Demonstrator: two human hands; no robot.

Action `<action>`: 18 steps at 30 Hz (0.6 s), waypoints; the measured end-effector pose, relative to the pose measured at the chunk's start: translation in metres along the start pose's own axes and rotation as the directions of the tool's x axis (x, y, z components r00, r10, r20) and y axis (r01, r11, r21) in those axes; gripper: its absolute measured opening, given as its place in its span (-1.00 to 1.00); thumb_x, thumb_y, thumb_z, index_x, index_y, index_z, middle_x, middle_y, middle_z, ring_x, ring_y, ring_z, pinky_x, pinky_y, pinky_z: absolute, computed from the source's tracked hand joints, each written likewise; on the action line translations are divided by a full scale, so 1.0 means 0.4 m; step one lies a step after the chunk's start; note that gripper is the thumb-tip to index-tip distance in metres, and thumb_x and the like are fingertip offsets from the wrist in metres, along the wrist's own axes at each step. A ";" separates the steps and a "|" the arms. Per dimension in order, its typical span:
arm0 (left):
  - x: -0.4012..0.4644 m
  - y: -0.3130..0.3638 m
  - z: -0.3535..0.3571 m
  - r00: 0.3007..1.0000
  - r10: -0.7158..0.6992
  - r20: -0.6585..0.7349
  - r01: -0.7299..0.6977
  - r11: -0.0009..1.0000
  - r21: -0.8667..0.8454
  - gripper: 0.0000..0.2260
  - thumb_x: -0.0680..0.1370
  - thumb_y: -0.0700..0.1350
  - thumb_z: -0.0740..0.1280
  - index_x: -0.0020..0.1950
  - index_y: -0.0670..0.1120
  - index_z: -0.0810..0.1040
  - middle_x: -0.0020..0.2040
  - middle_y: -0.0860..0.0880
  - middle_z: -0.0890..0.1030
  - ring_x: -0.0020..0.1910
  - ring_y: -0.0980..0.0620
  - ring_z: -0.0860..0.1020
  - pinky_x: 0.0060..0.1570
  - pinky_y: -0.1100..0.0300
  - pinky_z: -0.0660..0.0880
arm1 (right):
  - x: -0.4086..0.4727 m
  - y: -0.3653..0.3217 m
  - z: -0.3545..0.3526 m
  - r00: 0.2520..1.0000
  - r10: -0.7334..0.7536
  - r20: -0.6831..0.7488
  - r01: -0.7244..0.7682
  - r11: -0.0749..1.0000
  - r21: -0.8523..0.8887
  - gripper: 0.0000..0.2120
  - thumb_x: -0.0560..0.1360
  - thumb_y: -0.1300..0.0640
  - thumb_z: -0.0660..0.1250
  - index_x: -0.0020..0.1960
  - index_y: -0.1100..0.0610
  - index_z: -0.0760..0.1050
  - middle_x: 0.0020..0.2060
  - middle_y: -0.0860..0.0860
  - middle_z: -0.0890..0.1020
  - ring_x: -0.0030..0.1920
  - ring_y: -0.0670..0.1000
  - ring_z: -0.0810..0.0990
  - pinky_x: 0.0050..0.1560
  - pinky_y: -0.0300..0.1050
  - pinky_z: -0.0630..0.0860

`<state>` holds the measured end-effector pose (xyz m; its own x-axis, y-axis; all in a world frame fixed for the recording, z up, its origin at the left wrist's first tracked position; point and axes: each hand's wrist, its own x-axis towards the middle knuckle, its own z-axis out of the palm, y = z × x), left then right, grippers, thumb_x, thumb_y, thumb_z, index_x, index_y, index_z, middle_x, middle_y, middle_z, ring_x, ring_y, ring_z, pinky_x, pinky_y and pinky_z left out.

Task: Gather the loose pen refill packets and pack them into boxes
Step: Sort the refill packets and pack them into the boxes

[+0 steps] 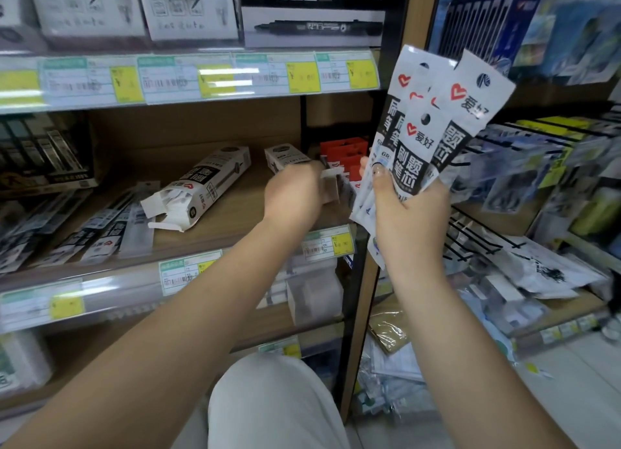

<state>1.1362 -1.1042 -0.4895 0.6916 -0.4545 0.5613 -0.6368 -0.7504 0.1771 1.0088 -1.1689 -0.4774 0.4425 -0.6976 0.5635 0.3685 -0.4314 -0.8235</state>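
Our right hand grips a fan of refill packets at center right, keeping them gathered. Our left hand reaches toward a box mid-shelf; its grip is blurred, we cannot tell.

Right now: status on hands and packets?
Right hand grips fanned refill packets. Left hand at a box flap, grip unclear. Open box lies on shelf; loose packets left of it.

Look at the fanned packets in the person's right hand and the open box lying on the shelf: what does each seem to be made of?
Fanned packets: apparently thin glossy plastic film, printed white and black; they flex and catch light in the right hand.
Open box: seemingly printed cardboard, matte, with creased flaps folded out at its open end.
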 end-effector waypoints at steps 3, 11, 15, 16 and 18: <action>0.003 -0.022 -0.030 0.991 -0.036 -0.130 0.018 0.990 -0.139 -0.84 0.54 -0.25 0.21 0.00 -0.20 0.58 -0.20 -0.21 0.62 -0.22 -0.19 0.56 -0.34 0.12 0.28 | -0.004 0.000 0.003 1.000 0.005 0.012 -0.005 1.000 0.011 -0.88 0.50 0.20 0.33 -0.07 -0.01 0.45 -0.23 -0.35 0.47 -0.26 -0.50 0.47 -0.23 -0.62 0.33; -0.076 -0.028 -0.179 0.930 -0.234 -0.283 0.029 0.816 -0.578 -0.80 0.52 -0.24 0.22 -0.06 -0.07 0.63 -0.31 0.07 0.62 -0.23 0.08 0.63 -0.18 0.06 0.57 | -0.024 -0.022 0.022 0.998 0.011 0.065 -0.015 0.999 0.051 -0.76 0.51 0.23 0.32 -0.14 -0.11 0.40 -0.20 -0.34 0.48 -0.24 -0.48 0.48 -0.21 -0.60 0.37; -0.138 -0.027 -0.259 0.924 -0.257 -0.282 0.005 0.748 -0.664 -0.80 0.54 -0.22 0.26 -0.15 0.03 0.61 -0.32 0.11 0.63 -0.29 0.21 0.64 -0.23 0.02 0.60 | -0.035 -0.040 0.026 0.997 -0.021 0.078 0.017 0.999 0.045 -0.77 0.51 0.23 0.32 -0.08 -0.11 0.41 -0.16 -0.33 0.49 -0.14 -0.38 0.51 -0.10 -0.55 0.41; -0.155 -0.027 -0.283 0.924 -0.262 -0.278 0.004 0.734 -0.679 -0.78 0.54 -0.22 0.27 -0.18 0.05 0.60 -0.34 0.10 0.63 -0.33 0.21 0.63 -0.29 0.04 0.59 | -0.038 -0.043 0.026 0.997 -0.017 0.081 0.013 0.999 0.043 -0.80 0.51 0.22 0.32 -0.06 -0.08 0.43 -0.16 -0.32 0.51 -0.13 -0.35 0.52 -0.08 -0.50 0.45; -0.190 -0.026 -0.338 0.925 -0.258 -0.277 0.000 0.732 -0.681 -0.79 0.54 -0.21 0.29 -0.23 0.04 0.59 -0.44 0.07 0.61 -0.49 0.21 0.56 -0.42 0.20 0.47 | -0.044 -0.051 0.027 0.996 -0.013 0.087 0.008 0.998 0.056 -0.80 0.51 0.22 0.32 -0.08 -0.09 0.45 -0.16 -0.32 0.51 -0.13 -0.36 0.53 -0.07 -0.47 0.46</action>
<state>1.0443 -0.9971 -0.4247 0.7098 -0.0938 0.6981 -0.6984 -0.2229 0.6801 1.0024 -1.1416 -0.4697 0.5074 -0.6391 0.5780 0.4176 -0.4043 -0.8137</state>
